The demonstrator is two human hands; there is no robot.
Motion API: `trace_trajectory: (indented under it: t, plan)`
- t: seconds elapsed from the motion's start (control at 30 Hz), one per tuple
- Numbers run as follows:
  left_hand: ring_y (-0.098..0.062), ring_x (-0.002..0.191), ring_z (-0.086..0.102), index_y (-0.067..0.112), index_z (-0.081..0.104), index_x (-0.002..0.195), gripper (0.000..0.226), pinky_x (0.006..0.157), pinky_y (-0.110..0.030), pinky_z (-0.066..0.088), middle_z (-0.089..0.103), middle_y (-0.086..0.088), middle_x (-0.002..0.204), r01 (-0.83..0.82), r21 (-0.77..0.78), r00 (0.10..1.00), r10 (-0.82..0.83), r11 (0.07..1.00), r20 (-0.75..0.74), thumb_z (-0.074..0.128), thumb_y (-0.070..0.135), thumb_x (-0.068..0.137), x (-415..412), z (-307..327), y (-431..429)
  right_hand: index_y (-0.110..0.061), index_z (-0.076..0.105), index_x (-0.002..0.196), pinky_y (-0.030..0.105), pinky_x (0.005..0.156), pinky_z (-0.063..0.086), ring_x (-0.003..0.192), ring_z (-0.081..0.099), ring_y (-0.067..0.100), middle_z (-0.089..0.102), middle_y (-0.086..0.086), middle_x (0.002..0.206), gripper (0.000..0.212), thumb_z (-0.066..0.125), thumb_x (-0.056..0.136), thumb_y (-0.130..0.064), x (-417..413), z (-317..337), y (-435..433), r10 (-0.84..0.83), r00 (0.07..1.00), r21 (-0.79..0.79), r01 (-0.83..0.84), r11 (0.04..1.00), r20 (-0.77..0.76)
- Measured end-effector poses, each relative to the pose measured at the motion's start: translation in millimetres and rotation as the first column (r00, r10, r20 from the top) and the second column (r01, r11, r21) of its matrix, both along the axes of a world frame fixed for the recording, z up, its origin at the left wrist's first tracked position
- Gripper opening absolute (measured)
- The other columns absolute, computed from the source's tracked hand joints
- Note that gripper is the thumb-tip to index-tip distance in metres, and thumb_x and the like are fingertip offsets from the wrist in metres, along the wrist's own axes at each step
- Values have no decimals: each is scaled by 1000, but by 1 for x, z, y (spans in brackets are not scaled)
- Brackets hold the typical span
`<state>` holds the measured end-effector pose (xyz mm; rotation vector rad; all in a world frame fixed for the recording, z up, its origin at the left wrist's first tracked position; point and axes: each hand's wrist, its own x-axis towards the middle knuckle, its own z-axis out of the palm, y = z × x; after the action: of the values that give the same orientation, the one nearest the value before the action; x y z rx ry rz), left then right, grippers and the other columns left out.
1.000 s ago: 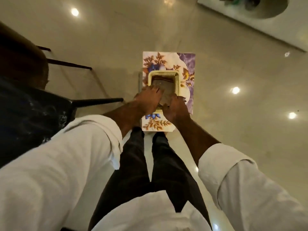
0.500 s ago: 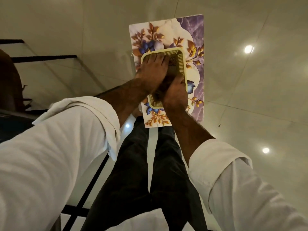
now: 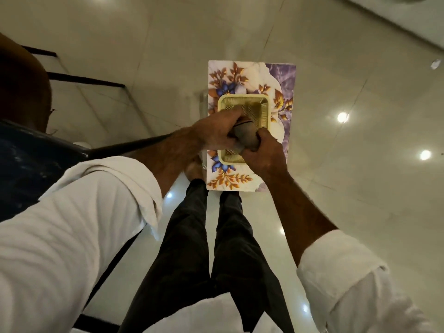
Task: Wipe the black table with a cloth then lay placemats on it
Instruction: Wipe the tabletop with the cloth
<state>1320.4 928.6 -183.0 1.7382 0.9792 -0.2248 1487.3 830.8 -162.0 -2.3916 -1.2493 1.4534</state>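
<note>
A grey cloth [image 3: 245, 136], bunched into a wad, is just above a yellow mesh basket [image 3: 264, 109]. My left hand [image 3: 216, 133] grips the cloth from the left. My right hand [image 3: 264, 156] grips it from the right and from below. The basket stands on a rectangular floral-printed surface [image 3: 283, 80] low down in front of my feet; I cannot tell whether that surface is a placemat or a small stand's top. A corner of the black table [image 3: 28, 162] shows at the left edge, behind my left sleeve.
A brown chair back [image 3: 22, 80] and thin black frame bars [image 3: 84, 79] are at the left. Glossy pale floor tiles [image 3: 360, 188] lie all around the floral surface. My dark-trousered legs [image 3: 204, 248] stand right behind it.
Both hands were down inside the basket. They have now come up out of it with the grey cloth bunched between them. The view has shifted a little.
</note>
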Motion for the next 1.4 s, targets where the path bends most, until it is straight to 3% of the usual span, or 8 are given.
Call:
trace_trajectory:
  t: [0.1, 0.23, 0.43, 0.57, 0.73, 0.9, 1.2, 1.4]
  plan:
    - [-20, 126, 62, 15, 34, 161, 92, 102, -37, 61, 58, -9, 146, -168, -129, 981, 178, 977, 72, 90, 10, 87, -23, 45, -13, -17, 57, 119, 31, 76, 48, 90, 62, 23, 64, 1, 104, 35, 80, 93, -21, 8, 44, 5, 132, 990, 59, -129, 990, -43]
    - [-3, 107, 67, 11, 54, 144, 63, 90, -20, 62, 64, 11, 121, -455, -211, 869, 483, 865, 106, 84, 0, 90, -68, 113, -53, -16, 63, 119, 26, 69, 51, 84, 66, 17, 70, 2, 102, 34, 76, 89, -6, -7, 115, 12, 263, 955, 197, -234, 952, -136]
    - [-15, 119, 73, 25, 58, 142, 50, 95, -30, 64, 72, 3, 127, -827, -353, 411, 899, 437, 150, 78, 7, 99, -145, 214, -141, -23, 69, 123, 41, 83, 68, 100, 81, 20, 79, 1, 111, 39, 87, 92, -11, -74, 200, 7, 261, 867, 272, -153, 950, -424]
    - [-16, 113, 77, 20, 68, 135, 43, 96, -37, 65, 79, -2, 123, -935, -318, 87, 970, 159, 228, 83, 14, 96, -195, 265, -200, -24, 70, 114, 47, 82, 69, 95, 82, 22, 82, 4, 104, 38, 94, 86, -34, -139, 230, -4, 325, 836, 318, -193, 928, -442]
    - [-14, 110, 75, 25, 69, 129, 43, 88, -30, 67, 76, 2, 119, -986, -165, -56, 980, -24, 193, 89, 28, 91, -248, 286, -248, -24, 71, 118, 27, 73, 67, 97, 79, 16, 79, -2, 108, 26, 85, 96, -24, -217, 249, -18, 483, 784, 355, -356, 864, -389]
    - [-23, 120, 71, 21, 64, 139, 43, 94, -44, 67, 72, -3, 127, -953, -256, -203, 968, -161, 145, 80, 17, 100, -294, 274, -273, -21, 72, 123, 41, 87, 69, 104, 77, 18, 77, -1, 113, 28, 82, 98, -14, -278, 247, -30, 544, 776, 357, -433, 828, -319]
    - [-18, 111, 76, 21, 68, 135, 50, 86, -47, 70, 77, 1, 118, -981, -99, -184, 968, -169, 168, 91, 25, 91, -367, 235, -285, -22, 72, 125, 36, 94, 65, 111, 73, 18, 75, -1, 120, 39, 89, 91, -16, -373, 232, -22, 594, 800, 371, -529, 763, -81]
    - [-23, 128, 66, 23, 51, 160, 75, 110, -46, 58, 69, -2, 139, -961, 261, 72, 996, 86, -60, 81, 48, 96, -393, 214, -294, -25, 52, 150, 48, 95, 64, 120, 68, 29, 67, 7, 137, 55, 75, 102, -37, -389, 226, -10, 674, 684, 247, -729, 638, 280]
